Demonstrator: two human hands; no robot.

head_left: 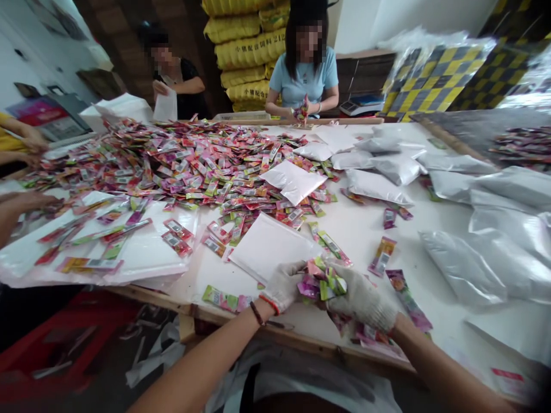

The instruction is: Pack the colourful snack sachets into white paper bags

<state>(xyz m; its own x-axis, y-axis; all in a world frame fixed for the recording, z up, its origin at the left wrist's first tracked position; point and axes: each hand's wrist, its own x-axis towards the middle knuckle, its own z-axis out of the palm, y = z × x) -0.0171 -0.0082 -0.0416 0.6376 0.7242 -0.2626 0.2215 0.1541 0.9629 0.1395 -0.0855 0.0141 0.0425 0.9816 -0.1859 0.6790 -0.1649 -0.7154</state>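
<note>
My left hand (284,285), in a pale knit glove, closes on one side of a bunch of small colourful packets (321,281). From the other side my right hand (364,295), gloved too, grips the same bunch, so both hands meet over the table's near edge. Just beyond my hands lies a flat white pouch (273,246). More loose packets lie under and beside my right hand, among them a purple and green packet (407,295) and an orange one (382,256). My fingertips are partly hidden by the packets.
A large heap of packets (172,160) covers the table's far left. Filled white pouches (462,267) lie along the right. White sheets with packets on them (142,252) sit at the left edge. Co-workers stand opposite and at left; a red stool (64,338) is below.
</note>
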